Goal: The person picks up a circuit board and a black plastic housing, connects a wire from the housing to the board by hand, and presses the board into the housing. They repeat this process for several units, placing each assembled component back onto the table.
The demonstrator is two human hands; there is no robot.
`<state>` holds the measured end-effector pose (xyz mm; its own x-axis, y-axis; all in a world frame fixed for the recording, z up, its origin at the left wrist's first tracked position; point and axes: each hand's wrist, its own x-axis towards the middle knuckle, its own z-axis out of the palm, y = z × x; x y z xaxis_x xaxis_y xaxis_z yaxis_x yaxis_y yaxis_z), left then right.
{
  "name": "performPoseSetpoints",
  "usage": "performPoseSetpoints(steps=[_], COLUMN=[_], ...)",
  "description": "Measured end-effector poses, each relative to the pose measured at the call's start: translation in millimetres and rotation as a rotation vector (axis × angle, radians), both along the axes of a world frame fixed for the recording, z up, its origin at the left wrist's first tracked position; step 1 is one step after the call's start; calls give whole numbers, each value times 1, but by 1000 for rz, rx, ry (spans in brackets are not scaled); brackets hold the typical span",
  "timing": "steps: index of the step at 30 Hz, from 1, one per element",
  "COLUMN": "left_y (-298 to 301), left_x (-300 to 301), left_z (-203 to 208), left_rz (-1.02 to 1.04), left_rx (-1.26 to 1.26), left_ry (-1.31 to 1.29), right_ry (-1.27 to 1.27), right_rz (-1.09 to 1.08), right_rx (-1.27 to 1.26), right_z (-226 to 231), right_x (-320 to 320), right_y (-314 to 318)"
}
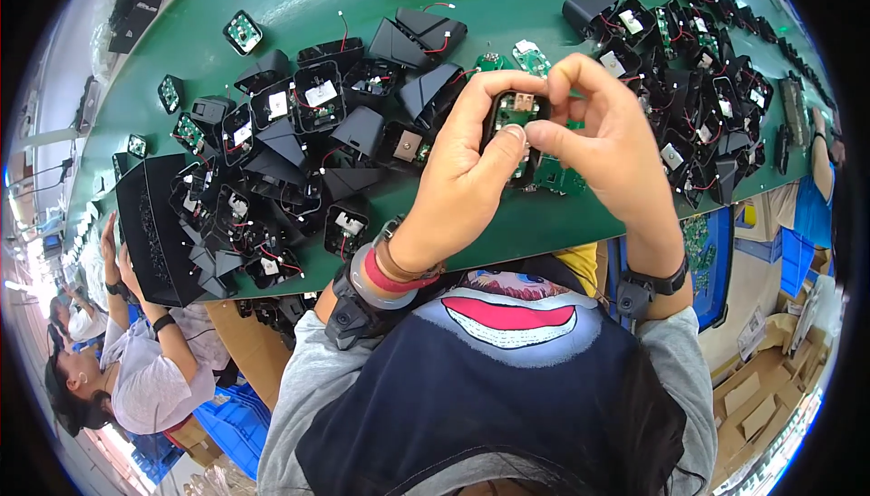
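Observation:
My left hand (462, 170) is wrapped round a small black plastic housing (492, 117), its thumb pressing on the green circuit board (513, 116) inside the open face. A copper-coloured connector block sits at the board's upper end. From the other side my right hand (609, 138) grips the housing's right edge, thumb tip at the board and fingers curled. What lies under these fingers is hidden. Several loose green circuit boards (556, 176) lie on the green table (471, 224) just behind and beside my hands.
Many black housings with boards and red wires are heaped at left (319, 97) and right (716, 106). A long black box (154, 233) stands at the left edge. A blue tray of boards (720, 269) is below the table, right. Co-workers sit at left and far right.

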<state>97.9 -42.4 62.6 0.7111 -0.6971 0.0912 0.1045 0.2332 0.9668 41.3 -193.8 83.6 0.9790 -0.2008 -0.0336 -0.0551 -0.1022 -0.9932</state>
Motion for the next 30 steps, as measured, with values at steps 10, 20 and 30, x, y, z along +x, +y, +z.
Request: performPoseSetpoints(steps=[10, 20, 30], left_y=[7, 59, 50], left_x=[8, 130, 327], left_z=[8, 117, -11], left_rz=[155, 116, -148], left_rx=[9, 653, 1080], left_ry=[57, -677, -942], right_ry=[-171, -124, -425], right_rz=[-214, -486, -420], right_rx=[135, -306, -605], right_z=[-9, -61, -90], right_x=[-24, -114, -106], right_y=[17, -12, 3])
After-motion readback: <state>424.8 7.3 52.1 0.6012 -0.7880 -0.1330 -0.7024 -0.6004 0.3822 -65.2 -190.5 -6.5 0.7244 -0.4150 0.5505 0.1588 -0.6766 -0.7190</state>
